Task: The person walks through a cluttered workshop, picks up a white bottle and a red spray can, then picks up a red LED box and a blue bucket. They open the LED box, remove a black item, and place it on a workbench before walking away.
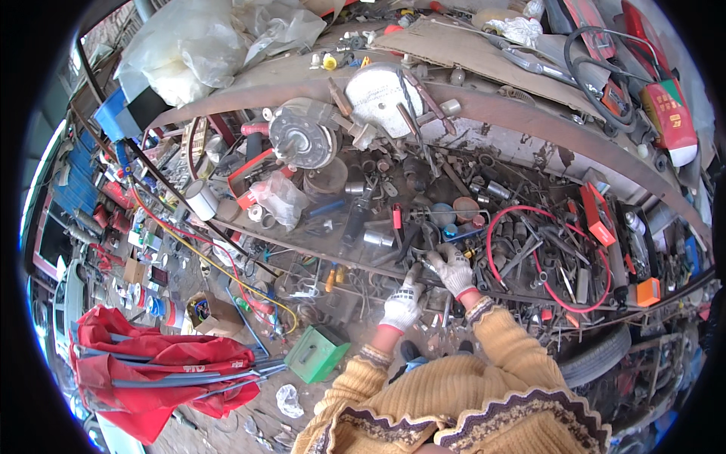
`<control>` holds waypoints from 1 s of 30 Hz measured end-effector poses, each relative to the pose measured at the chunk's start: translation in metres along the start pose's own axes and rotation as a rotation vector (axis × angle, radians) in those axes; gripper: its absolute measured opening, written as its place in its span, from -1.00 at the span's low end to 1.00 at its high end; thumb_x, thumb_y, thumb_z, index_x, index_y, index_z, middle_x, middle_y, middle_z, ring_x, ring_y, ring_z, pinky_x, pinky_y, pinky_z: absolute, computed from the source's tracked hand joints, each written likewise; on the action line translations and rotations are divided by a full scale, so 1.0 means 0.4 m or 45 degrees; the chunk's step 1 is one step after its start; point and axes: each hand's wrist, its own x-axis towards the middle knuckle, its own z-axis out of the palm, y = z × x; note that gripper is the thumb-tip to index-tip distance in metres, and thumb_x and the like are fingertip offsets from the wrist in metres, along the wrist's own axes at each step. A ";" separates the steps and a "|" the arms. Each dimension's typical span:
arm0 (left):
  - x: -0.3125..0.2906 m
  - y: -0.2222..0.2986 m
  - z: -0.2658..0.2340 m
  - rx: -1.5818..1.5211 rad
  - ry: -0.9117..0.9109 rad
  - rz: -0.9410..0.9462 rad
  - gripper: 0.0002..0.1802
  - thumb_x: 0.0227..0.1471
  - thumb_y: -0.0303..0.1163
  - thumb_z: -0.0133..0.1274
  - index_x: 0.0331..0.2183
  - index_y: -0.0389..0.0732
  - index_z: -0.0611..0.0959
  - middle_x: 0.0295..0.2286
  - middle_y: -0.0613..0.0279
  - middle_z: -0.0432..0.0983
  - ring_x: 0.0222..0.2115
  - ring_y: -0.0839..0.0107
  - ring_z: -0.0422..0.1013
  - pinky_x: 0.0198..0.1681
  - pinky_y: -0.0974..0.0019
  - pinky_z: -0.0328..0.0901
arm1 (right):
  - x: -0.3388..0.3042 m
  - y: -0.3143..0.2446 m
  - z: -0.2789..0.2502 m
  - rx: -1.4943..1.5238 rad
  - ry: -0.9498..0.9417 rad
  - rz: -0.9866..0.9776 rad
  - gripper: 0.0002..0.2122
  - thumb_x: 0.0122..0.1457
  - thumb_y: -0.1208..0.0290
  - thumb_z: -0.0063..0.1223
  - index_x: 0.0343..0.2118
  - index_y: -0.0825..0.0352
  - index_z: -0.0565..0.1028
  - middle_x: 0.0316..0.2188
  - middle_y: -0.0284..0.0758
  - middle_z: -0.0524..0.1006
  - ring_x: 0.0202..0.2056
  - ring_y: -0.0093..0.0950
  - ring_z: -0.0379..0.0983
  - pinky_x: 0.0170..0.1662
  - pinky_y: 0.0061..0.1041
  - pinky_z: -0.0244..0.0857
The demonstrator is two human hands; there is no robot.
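Note:
Both of my hands wear white knitted gloves with printing and red cuffs. They meet at the front edge of a tool-strewn metal shelf (318,250). My left hand (403,305) has its fingers closed and points up toward the shelf's edge. Just right of it and farther in, my right hand (454,271) is closed too, thumb and fingers together over a small piece I cannot make out. Dark metal tools lie right beyond the fingertips. Near them are a red-handled tool (397,217), a shiny silver socket (378,239) and a small blue cap (450,230).
A red hose (490,250) loops over wrenches and sockets at the right. Above runs a rusty-edged upper shelf (544,113) holding cardboard. At lower left lie a folded red canopy (166,356) and a green metal box (318,353). A tyre (601,356) lies under the bench.

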 end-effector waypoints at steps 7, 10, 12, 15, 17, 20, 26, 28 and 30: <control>0.000 0.003 -0.026 0.020 -0.053 0.073 -0.77 0.05 -0.33 0.11 -0.23 -0.20 0.62 0.32 0.06 0.09 -0.16 -0.11 0.52 -0.12 -0.07 0.43 | -0.002 -0.037 -0.044 0.143 -0.154 0.206 -0.41 0.13 -0.13 0.17 0.03 0.30 0.51 -0.08 -0.11 0.61 0.00 -0.17 0.53 0.07 -0.33 0.35; 0.002 -0.001 -0.020 0.044 -0.013 0.143 -0.76 0.03 -0.36 0.12 -0.22 -0.20 0.62 0.32 0.04 0.10 -0.16 -0.12 0.52 -0.10 -0.08 0.43 | -0.006 -0.048 -0.051 0.137 -0.179 0.245 -0.42 0.13 -0.13 0.16 0.02 0.28 0.51 -0.07 -0.12 0.60 0.00 -0.18 0.52 0.07 -0.33 0.35; 0.001 -0.003 -0.015 0.051 0.004 0.140 -0.75 0.02 -0.35 0.12 -0.21 -0.20 0.63 0.31 0.02 0.11 -0.13 -0.12 0.51 -0.08 -0.07 0.42 | -0.004 -0.045 -0.049 0.149 -0.220 0.279 -0.38 0.11 -0.24 0.14 0.03 0.23 0.50 -0.05 -0.10 0.59 0.01 -0.11 0.50 0.08 -0.27 0.34; -0.002 -0.002 -0.012 0.054 0.016 0.141 -0.72 0.02 -0.34 0.13 -0.18 -0.18 0.64 0.31 0.02 0.12 -0.06 -0.12 0.49 -0.03 -0.05 0.41 | 0.003 -0.038 -0.046 0.139 -0.255 0.247 -0.38 0.14 -0.25 0.08 0.06 0.19 0.47 -0.04 -0.08 0.57 0.03 -0.11 0.49 0.08 -0.22 0.33; -0.005 0.000 -0.013 0.059 0.029 0.163 -0.72 0.05 -0.33 0.12 -0.16 -0.17 0.64 0.31 0.03 0.11 0.00 -0.10 0.46 0.00 -0.02 0.40 | 0.003 -0.039 -0.049 0.030 -0.271 0.116 -0.41 0.20 -0.20 0.03 0.08 0.21 0.46 -0.04 -0.09 0.56 0.00 -0.11 0.49 0.06 -0.21 0.34; -0.004 0.007 -0.023 0.053 0.020 0.145 -0.72 0.09 -0.33 0.09 -0.13 -0.15 0.64 0.32 0.03 0.10 0.05 -0.07 0.43 0.02 0.02 0.40 | 0.002 -0.058 -0.067 0.043 -0.295 0.136 -0.46 0.23 -0.15 -0.01 0.05 0.22 0.48 -0.05 -0.09 0.55 -0.02 -0.11 0.49 0.04 -0.21 0.34; 0.002 0.022 -0.035 0.131 -0.026 0.172 -0.71 0.14 -0.34 0.05 -0.09 -0.18 0.62 0.31 -0.03 0.10 0.12 -0.03 0.37 0.06 0.09 0.38 | 0.021 -0.067 -0.109 0.003 -0.372 0.125 -0.54 0.18 -0.06 0.09 -0.09 0.28 0.56 -0.12 -0.09 0.58 -0.06 -0.11 0.50 0.03 -0.22 0.35; 0.002 0.029 -0.030 0.042 0.011 0.114 -0.67 0.14 -0.34 0.06 -0.06 -0.22 0.60 0.31 -0.08 0.10 0.21 -0.02 0.27 0.11 0.11 0.34 | 0.040 -0.050 -0.112 0.027 -0.445 0.115 -0.51 0.17 -0.08 0.09 -0.11 0.31 0.56 -0.12 -0.06 0.57 -0.06 -0.09 0.50 0.03 -0.20 0.34; 0.002 0.034 -0.023 0.019 -0.011 -0.007 -0.66 0.14 -0.34 0.06 -0.05 -0.23 0.60 0.30 -0.10 0.10 0.24 -0.02 0.23 0.14 0.11 0.32 | 0.059 -0.032 -0.107 0.213 -0.547 0.159 -0.50 0.17 -0.09 0.09 -0.14 0.35 0.56 -0.13 -0.03 0.57 -0.07 -0.07 0.50 0.02 -0.19 0.34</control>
